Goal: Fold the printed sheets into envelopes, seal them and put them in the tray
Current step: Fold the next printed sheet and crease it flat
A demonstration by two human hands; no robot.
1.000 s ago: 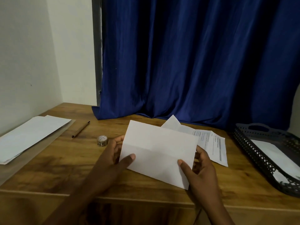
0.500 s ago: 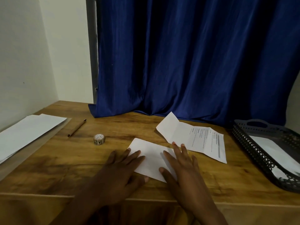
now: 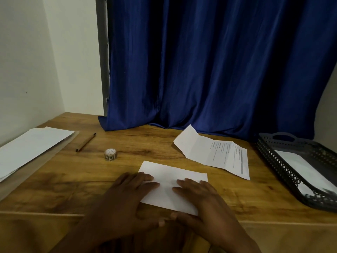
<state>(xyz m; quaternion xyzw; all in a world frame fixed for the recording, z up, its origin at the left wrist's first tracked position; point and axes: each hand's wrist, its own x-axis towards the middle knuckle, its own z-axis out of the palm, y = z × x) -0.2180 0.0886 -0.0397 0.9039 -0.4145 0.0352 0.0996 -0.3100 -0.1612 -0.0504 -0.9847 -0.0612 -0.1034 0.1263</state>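
The dark perforated plastic tray [image 3: 284, 167] at the right holds one white envelope [image 3: 308, 172]. One folded white sheet [image 3: 169, 178] lies flat on the brown wooden worktop [image 3: 145, 143]; the left hand [image 3: 125, 199] and right hand [image 3: 206, 203] press it with straight, flat fingers. One unfolded printed sheet [image 3: 218, 152] lies beyond, before a blue curtain [image 3: 209, 66].

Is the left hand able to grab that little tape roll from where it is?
Probably yes. The left hand lies flat on the folded paper, and the tape roll sits just beyond it on bare table, with nothing between them.
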